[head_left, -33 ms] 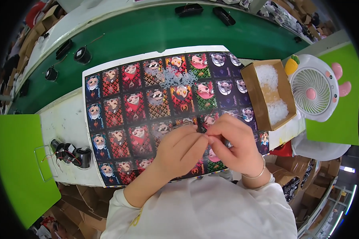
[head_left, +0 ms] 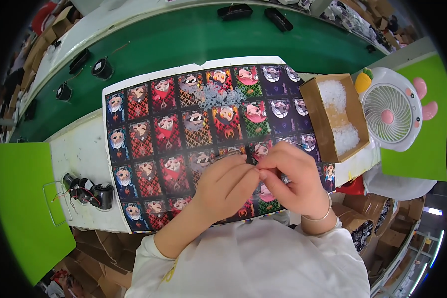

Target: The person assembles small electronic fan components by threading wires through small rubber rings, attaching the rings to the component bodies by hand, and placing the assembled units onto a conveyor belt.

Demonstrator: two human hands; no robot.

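Note:
My left hand (head_left: 227,187) and my right hand (head_left: 294,183) meet fingertip to fingertip over the near edge of a large printed sheet (head_left: 149,134) of cartoon character pictures. Both pinch one small part (head_left: 257,169) between thumbs and forefingers; it is too small and too covered to tell what it is. A thin clear strand (head_left: 292,142) runs out past the right hand's fingers. Farther up the sheet lies a loose pile of small clear plastic pieces (head_left: 216,94). An open cardboard box (head_left: 310,107) holding more clear pieces stands at the sheet's right edge.
A white desk fan (head_left: 390,113) with pink ears stands right of the box. Small black motor-like parts with wires (head_left: 88,191) lie at the table's left near edge. A green conveyor belt (head_left: 184,39) runs behind, with black parts along it. Green boards flank both sides.

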